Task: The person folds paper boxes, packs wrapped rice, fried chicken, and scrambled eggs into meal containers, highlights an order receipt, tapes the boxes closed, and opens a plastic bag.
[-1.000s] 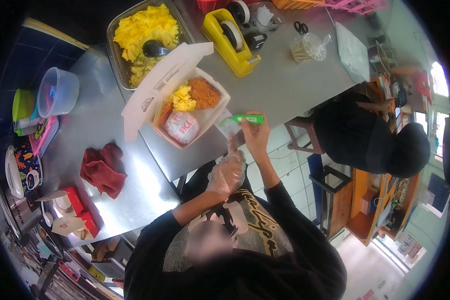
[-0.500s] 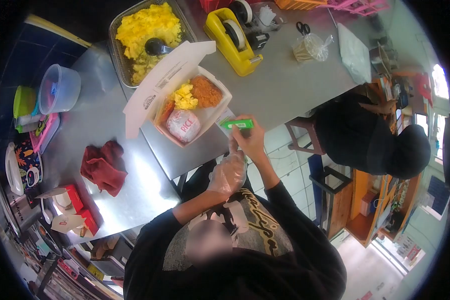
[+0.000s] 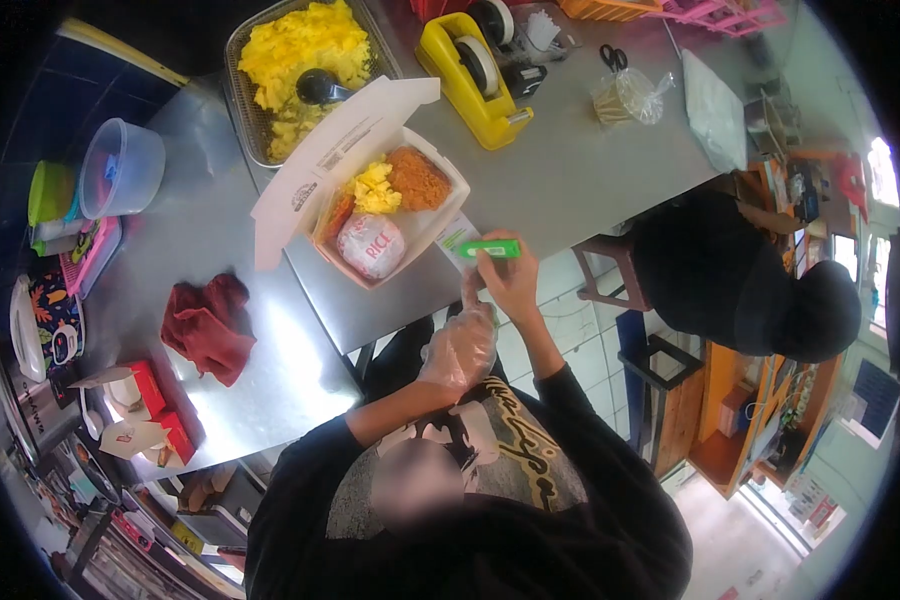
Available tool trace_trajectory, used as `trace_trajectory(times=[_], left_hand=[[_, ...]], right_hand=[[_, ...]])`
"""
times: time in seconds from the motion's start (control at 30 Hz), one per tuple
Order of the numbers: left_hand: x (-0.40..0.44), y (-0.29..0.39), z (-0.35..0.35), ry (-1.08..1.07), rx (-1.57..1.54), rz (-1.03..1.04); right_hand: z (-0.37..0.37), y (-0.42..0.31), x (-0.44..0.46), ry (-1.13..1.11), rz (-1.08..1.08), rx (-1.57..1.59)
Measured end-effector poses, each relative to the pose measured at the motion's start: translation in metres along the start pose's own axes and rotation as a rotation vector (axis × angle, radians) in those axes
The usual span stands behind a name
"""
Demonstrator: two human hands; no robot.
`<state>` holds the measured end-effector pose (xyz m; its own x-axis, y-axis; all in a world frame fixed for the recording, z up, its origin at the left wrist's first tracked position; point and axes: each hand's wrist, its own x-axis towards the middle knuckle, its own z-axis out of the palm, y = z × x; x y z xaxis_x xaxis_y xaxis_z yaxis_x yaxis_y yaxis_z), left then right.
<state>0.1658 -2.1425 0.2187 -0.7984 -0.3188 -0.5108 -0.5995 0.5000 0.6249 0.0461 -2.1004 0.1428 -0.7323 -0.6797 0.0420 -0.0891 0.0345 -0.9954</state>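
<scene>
My right hand [image 3: 511, 285] grips a green highlighter [image 3: 492, 248] over a small printed paper slip [image 3: 457, 238] at the counter's front edge. My left hand [image 3: 460, 345], in a clear plastic glove, is just below it, its forefinger stretched up to the slip's near end; its other fingers are partly hidden. Left of the slip stands an open cardboard meal box [image 3: 410, 255]. In it are a wrapped rice portion [image 3: 370, 246] marked RICE, scrambled egg [image 3: 375, 188] and a piece of fried chicken [image 3: 418, 180].
Behind the box sits a metal basket [image 3: 255, 145] of scrambled egg with a dark ladle [image 3: 320, 87]. A yellow tape dispenser [image 3: 495, 125] stands right of it. A red cloth [image 3: 207, 328] and a plastic tub [image 3: 122, 170] are at left. Another person [image 3: 720, 270] is at right.
The view has shifted slightly, so the counter things appear a little to the right. Both hands keep nearly the same pose, with the highlighter still at the slip.
</scene>
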Motion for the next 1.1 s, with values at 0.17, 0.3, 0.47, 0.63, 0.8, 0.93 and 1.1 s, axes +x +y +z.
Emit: trace_trajectory(times=[0.17, 0.3, 0.47, 0.63, 0.8, 0.93, 1.1], left_hand=[[-0.002, 0.001, -0.002, 0.01, -0.021, -0.005], [-0.001, 0.002, 0.002, -0.003, -0.019, -0.025], [-0.002, 0.0, 0.006, -0.018, -0.064, -0.071], [-0.003, -0.001, 0.008, 0.039, 0.041, 0.033], [-0.002, -0.006, 0.015, 0.073, 0.026, 0.052], [-0.003, 0.001, 0.004, -0.058, -0.079, -0.046], [0.0, 0.001, 0.007, -0.115, -0.075, -0.122]], right_hand=[[-0.001, -0.009, 0.003, -0.03, -0.013, -0.129], [0.0, -0.003, 0.003, 0.086, -0.001, -0.013], [-0.004, 0.002, -0.002, -0.008, -0.07, -0.042], [-0.005, 0.001, 0.0, 0.078, -0.033, -0.071], [-0.009, -0.002, -0.003, 0.007, -0.008, -0.037], [-0.009, -0.001, -0.007, -0.035, -0.052, -0.095], [-0.012, 0.002, -0.005, -0.054, -0.085, -0.15]])
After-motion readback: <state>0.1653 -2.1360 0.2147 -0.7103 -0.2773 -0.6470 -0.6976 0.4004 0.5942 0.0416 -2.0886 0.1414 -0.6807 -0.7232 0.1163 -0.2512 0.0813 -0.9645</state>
